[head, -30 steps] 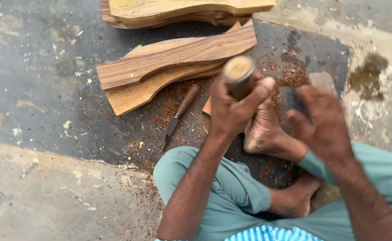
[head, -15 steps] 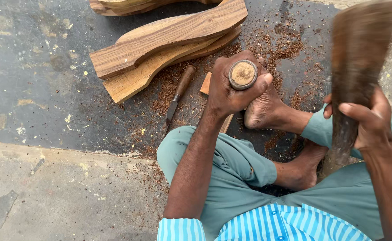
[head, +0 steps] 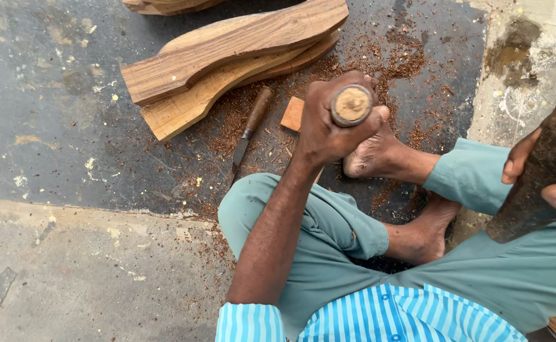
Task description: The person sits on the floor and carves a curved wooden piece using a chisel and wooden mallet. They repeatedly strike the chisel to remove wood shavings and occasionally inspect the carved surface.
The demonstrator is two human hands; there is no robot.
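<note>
My left hand grips a round wooden chisel handle, seen end-on and held upright above a small reddish wood block on the floor. My right hand is raised at the right edge, fingers wrapped around a dark wooden mallet that looms close to the camera. I sit on the floor with legs folded; one bare foot rests beside the block. The chisel's blade is hidden under my left hand.
Two curved sawn wooden pieces lie stacked at the top. A second chisel lies on the dark floor among reddish wood shavings. A pale concrete strip runs along the lower left.
The mallet in my right hand rose from beside the chisel to high at the right, close to the camera. My left hand kept the chisel handle upright in about the same spot.
</note>
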